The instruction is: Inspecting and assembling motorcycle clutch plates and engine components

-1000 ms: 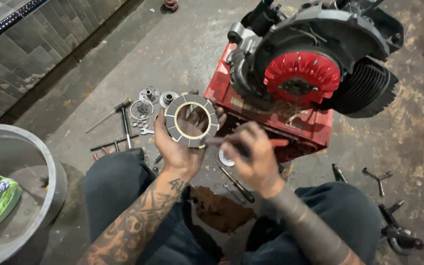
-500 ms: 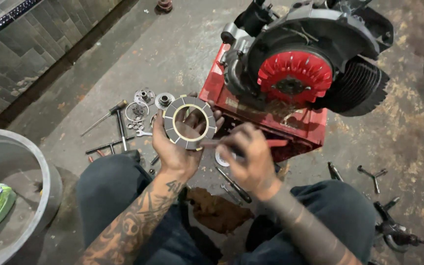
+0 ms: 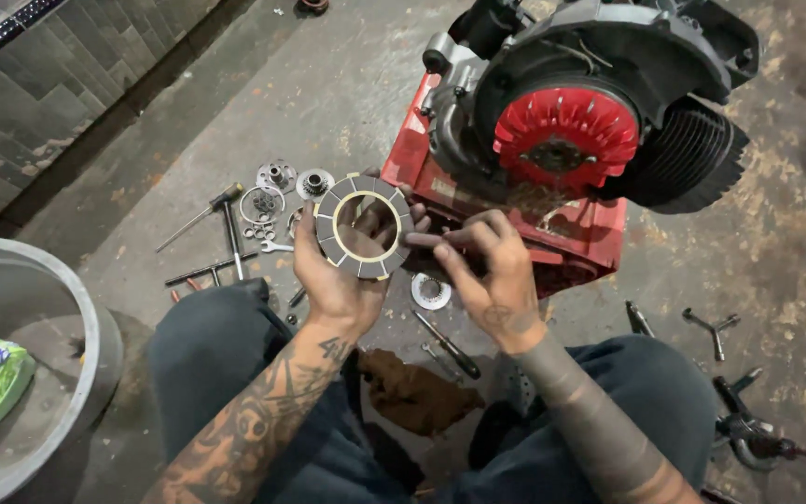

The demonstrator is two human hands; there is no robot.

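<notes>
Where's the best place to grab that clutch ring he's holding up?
By its outer rim, from the left, as the left hand does now. The ring is thin, flat and stands face-up to the camera, so fingers pinching the edge probably keep off its segmented face.

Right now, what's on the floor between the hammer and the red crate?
Head view: small round metal parts lie between hammer and red crate; the left hand holds a ring plate over that stretch.
</notes>
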